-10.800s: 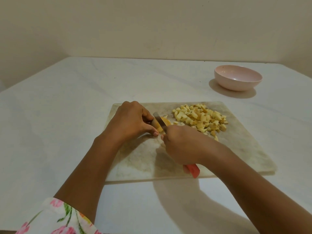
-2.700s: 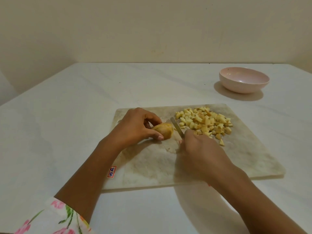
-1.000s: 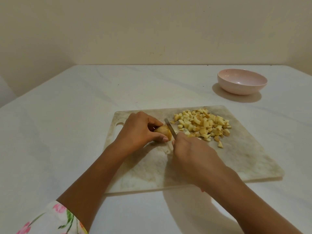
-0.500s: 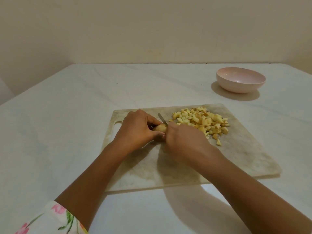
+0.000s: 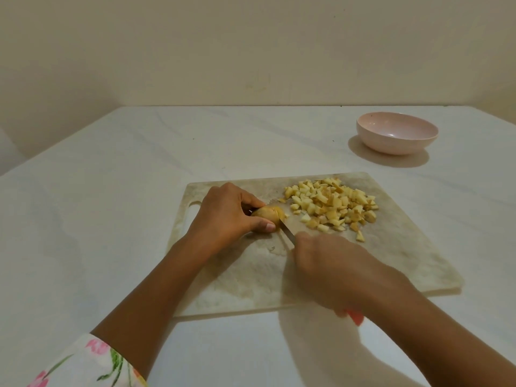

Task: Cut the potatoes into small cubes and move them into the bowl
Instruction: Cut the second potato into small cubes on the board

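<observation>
A pale cutting board (image 5: 405, 261) lies on the white table. My left hand (image 5: 226, 216) grips a piece of unpeeled potato (image 5: 266, 213) near the board's far left. My right hand (image 5: 332, 269) holds a knife (image 5: 287, 233) with a red handle; its blade rests against the cut face of the potato. A pile of small yellow potato cubes (image 5: 332, 205) sits on the far right part of the board. The pink bowl (image 5: 396, 134) stands beyond the board at the right, with nothing seen inside.
The table (image 5: 111, 191) runs to a beige wall at the back. A floral sleeve (image 5: 83, 364) shows at the bottom left. The board has a handle slot (image 5: 192, 210) on its left edge.
My right hand has pulled back toward me, drawing the knife blade along the potato's cut face. The left hand still holds the potato in the same spot.
</observation>
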